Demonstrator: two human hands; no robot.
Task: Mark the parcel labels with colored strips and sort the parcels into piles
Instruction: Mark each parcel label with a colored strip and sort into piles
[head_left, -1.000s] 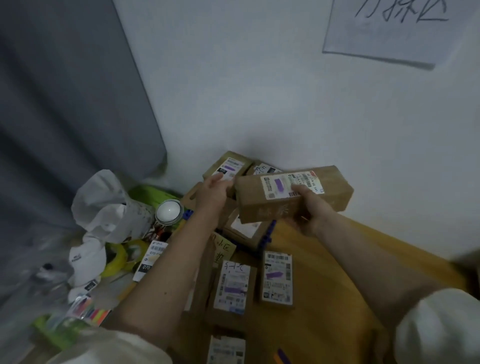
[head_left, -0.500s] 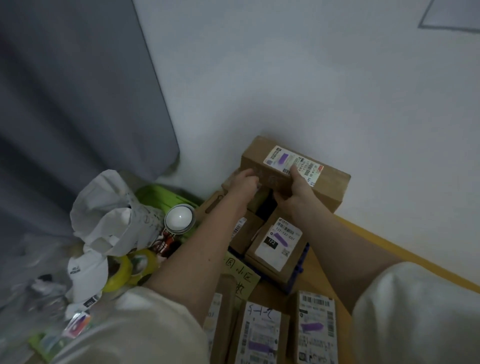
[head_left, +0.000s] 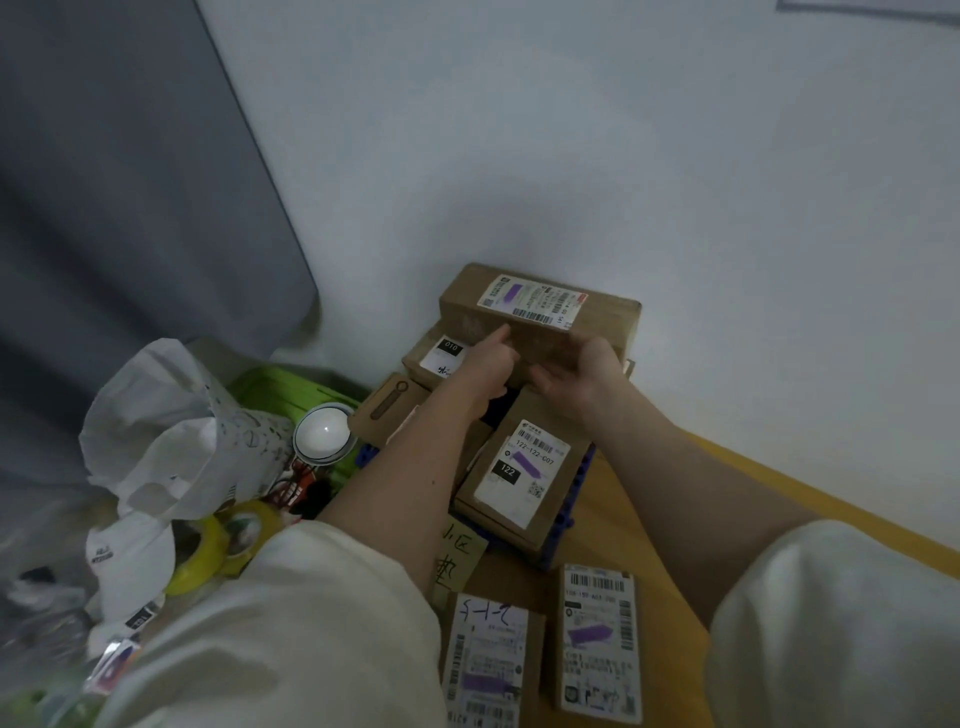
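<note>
We see a pale wall (head_left: 623, 156) filling the upper frame and a grey curtain (head_left: 130, 182) at upper left. Below them, a wooden desk (head_left: 649, 519) runs to the lower right, carrying several brown parcels.

At centre, against the wall, a long cardboard parcel (head_left: 540, 317) lies on top of a pile of other boxes; we judge it has been put there as one sorted pile. Its white label (head_left: 535, 300) faces up, with barcodes and a purple strip at its left end.

Our left hand (head_left: 488, 358) touches the parcel's front face with fingers extended, not gripping. Our right hand (head_left: 582, 371) sits just beside it, fingers loosely curled and holding nothing, perhaps squaring the box on the stack.

Nearer us, a second labelled parcel (head_left: 524, 473) and two flat ones at the bottom edge also carry purple strips. A yellow tape roll (head_left: 223, 551) lies at lower left.
</note>
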